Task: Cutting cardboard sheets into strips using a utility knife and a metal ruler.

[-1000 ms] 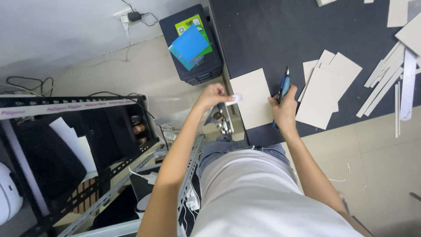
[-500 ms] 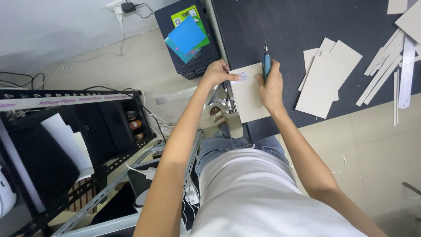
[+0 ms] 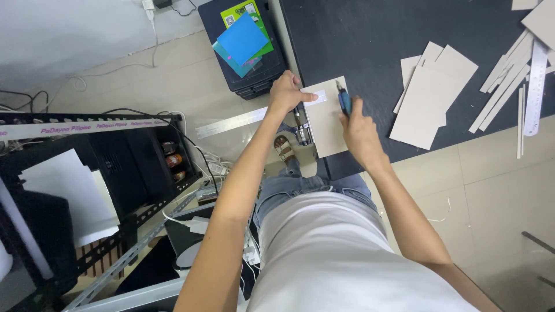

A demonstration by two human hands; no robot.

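A matt grey cardboard sheet (image 3: pixel 326 118) lay on a dark, matt cutting mat (image 3: pixel 399 34). The knife (image 3: pixel 344 101) looked blue plastic; the ruler (image 3: pixel 535 86) was shiny metal.

A pale grey card sheet (image 3: pixel 328 118) lies flat at the dark mat's edge, a blue-handled knife (image 3: pixel 343 100) upon it.

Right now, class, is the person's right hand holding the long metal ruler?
No: the right hand grips a blue craft knife over a grey card sheet, while the metal ruler lies apart.
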